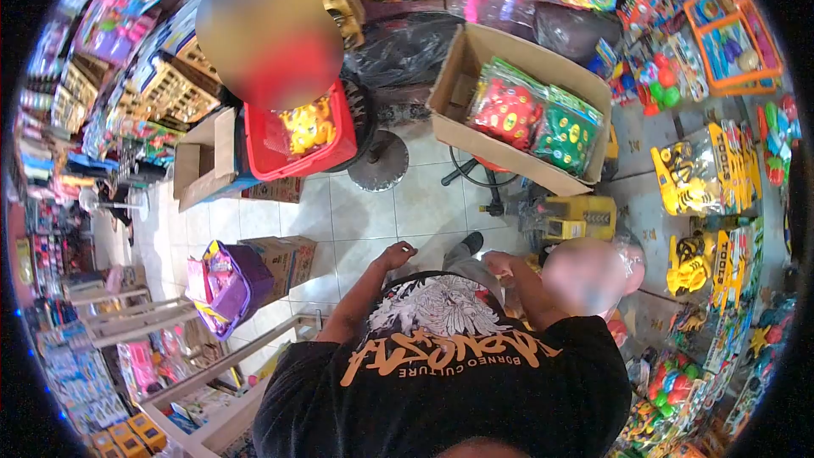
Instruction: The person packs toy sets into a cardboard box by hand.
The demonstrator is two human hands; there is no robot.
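Observation:
My left hand [397, 254] hangs in front of my body over the tiled floor [365, 220], its fingers loosely bent and nothing visible in it. My right hand [498, 263] is beside my grey trousers, near a yellow toy vehicle [577, 218]; its fingers look slightly apart and hold nothing I can see. Both hands are apart from the goods. Ahead, an open cardboard box [454, 114] contains a red bagged pack [506, 108] and a green bagged pack [566, 130].
A red basket [343, 144] with yellow toys [307, 127] stands front left, partly under a blurred patch. A purple bag [246, 276] leans by a brown carton [292, 263]. Yellow toy tool packs [697, 170] lie at right. A wooden frame [216, 382] is at lower left.

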